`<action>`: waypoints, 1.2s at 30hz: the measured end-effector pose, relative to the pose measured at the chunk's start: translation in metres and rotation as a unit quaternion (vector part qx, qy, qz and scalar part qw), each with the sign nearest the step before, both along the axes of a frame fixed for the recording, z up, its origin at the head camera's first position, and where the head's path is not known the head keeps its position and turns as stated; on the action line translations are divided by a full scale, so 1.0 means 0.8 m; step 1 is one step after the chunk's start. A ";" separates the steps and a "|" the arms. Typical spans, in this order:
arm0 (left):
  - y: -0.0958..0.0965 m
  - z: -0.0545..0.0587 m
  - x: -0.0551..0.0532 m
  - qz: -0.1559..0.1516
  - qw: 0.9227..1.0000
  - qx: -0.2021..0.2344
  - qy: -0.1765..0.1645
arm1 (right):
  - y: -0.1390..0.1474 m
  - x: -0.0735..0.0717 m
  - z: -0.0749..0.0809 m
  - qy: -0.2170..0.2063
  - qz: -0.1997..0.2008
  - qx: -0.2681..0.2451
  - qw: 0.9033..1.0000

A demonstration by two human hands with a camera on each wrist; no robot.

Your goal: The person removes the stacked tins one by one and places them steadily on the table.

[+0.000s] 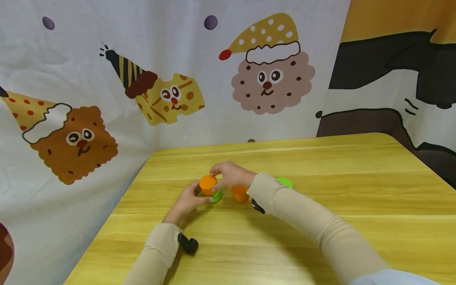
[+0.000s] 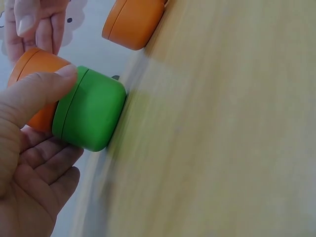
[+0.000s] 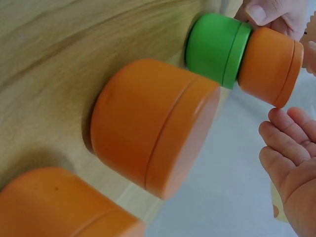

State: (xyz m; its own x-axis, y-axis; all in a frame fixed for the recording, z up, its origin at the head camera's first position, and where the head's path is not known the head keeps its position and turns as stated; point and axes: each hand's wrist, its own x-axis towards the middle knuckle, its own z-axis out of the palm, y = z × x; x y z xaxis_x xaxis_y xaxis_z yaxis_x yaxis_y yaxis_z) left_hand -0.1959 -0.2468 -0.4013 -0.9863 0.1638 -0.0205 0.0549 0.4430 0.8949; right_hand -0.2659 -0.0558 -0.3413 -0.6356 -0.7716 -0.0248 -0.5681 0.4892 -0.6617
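Note:
A round orange jar (image 1: 208,185) with a flat lid sits on top of a green jar (image 2: 91,111), which stands on the table. My left hand (image 1: 188,200) holds the stack low down, its thumb tip at the green jar's lid edge and its fingers behind. My right hand (image 1: 233,176) is around the upper orange jar from above, thumb at the near side. In the right wrist view its relaxed fingertips (image 3: 277,118) are right at the lid's rim. Beside the stack stands a second orange jar (image 3: 153,128).
A third orange jar (image 3: 59,207) shows in the right wrist view. Another green lid (image 1: 285,182) appears behind the right sleeve in the head view. The wooden table (image 1: 342,170) meets a cartoon-printed curtain (image 1: 213,130) at its far edge.

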 end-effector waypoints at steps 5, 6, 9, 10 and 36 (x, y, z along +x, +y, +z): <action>-0.002 -0.010 -0.006 -0.007 1.000 -0.006 0.014 | -0.002 0.002 -0.001 0.010 -0.005 0.008 1.000; -0.001 -0.011 -0.006 -0.010 1.000 -0.007 0.017 | -0.003 0.003 -0.002 0.011 -0.007 0.008 1.000; 0.000 -0.013 -0.007 -0.013 1.000 -0.010 0.020 | -0.005 0.003 -0.005 0.011 -0.009 0.010 1.000; 0.000 -0.014 -0.007 -0.014 1.000 -0.014 0.021 | -0.005 0.003 -0.006 0.011 -0.009 0.010 1.000; 0.016 0.022 0.011 0.009 1.000 -0.026 0.001 | -0.015 0.005 -0.010 0.000 -0.033 0.001 0.999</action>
